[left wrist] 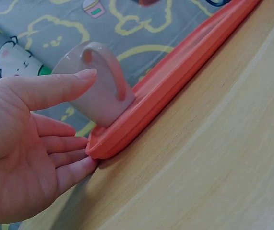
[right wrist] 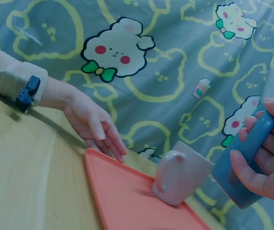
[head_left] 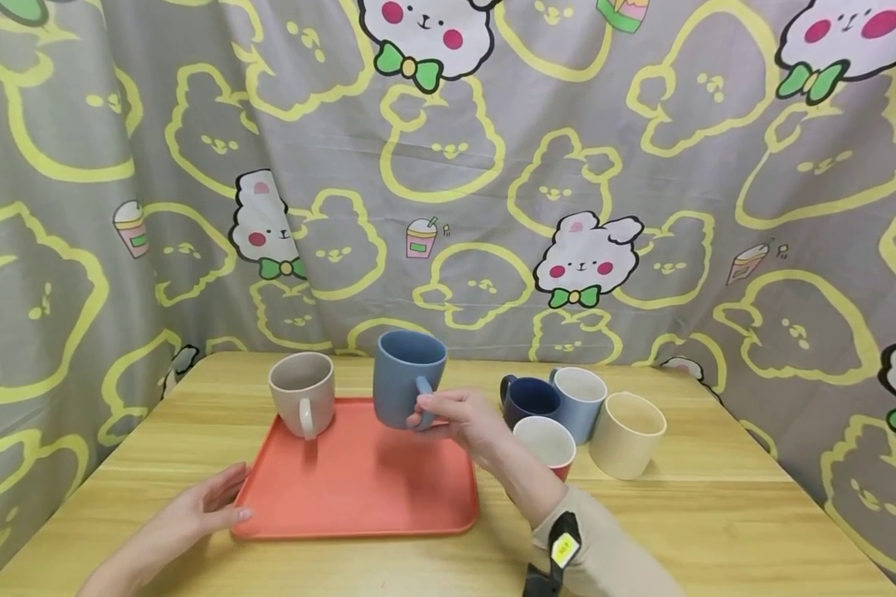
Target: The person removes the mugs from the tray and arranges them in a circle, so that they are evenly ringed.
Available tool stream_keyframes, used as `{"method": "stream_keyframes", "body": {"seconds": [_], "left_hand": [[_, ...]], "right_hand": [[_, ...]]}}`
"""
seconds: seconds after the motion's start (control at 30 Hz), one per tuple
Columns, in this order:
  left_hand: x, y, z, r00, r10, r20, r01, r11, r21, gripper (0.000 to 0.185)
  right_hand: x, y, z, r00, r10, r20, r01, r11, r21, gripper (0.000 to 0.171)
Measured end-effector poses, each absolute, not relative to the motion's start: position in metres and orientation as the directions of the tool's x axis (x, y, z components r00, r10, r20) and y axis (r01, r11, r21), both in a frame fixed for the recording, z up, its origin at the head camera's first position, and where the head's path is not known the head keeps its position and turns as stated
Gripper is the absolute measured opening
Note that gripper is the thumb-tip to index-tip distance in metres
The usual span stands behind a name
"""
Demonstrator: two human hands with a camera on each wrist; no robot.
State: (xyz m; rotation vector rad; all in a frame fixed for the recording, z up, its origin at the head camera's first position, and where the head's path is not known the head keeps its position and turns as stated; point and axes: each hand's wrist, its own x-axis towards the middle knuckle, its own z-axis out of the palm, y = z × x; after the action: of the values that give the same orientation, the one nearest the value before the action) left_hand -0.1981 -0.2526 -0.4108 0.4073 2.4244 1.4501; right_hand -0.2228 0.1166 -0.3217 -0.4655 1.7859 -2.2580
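Right hand (head_left: 459, 419) gripping blue mug (head_left: 406, 377) above tray (head_left: 358, 489)

A light wooden table (head_left: 717, 514) carries an orange tray (head_left: 358, 489) at left and four mugs (head_left: 582, 419) clustered at right.

Head cam looks forward and down from above the near edge of the table (head_left: 717, 514), whole scene in view, curtain behind. Left wrist cam sits low and close at the orange tray (left wrist: 175, 67) corner, tilted. Right wrist cam, also low, probably faces leftward across the table. All three share the tray and the beige mug (head_left: 303, 392).
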Motion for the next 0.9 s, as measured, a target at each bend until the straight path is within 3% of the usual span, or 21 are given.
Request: {"method": "stream_keyframes", "body": {"seconds": [0.27, 0.5, 0.9], "left_hand": [[-0.199, -0.253, -0.410, -0.922, 0.373, -0.105, 0.078, 0.443, 0.893, 0.078], [-0.199, -0.255, -0.411, -0.920, 0.377, -0.104, 0.087, 0.458, 0.885, 0.077], [-0.201, -0.253, -0.409, -0.920, 0.354, -0.167, 0.024, 0.478, 0.878, 0.079]], "right_hand": [[-0.210, 0.162, -0.305, -0.891, -0.390, 0.232, -0.159, -0.212, -0.964, 0.014], [-0.200, 0.207, -0.296, -0.821, -0.437, 0.367, -0.268, -0.273, -0.924, 0.029], [-0.176, 0.276, -0.297, -0.732, -0.461, 0.501, -0.377, -0.338, -0.862, 0.040]]}}
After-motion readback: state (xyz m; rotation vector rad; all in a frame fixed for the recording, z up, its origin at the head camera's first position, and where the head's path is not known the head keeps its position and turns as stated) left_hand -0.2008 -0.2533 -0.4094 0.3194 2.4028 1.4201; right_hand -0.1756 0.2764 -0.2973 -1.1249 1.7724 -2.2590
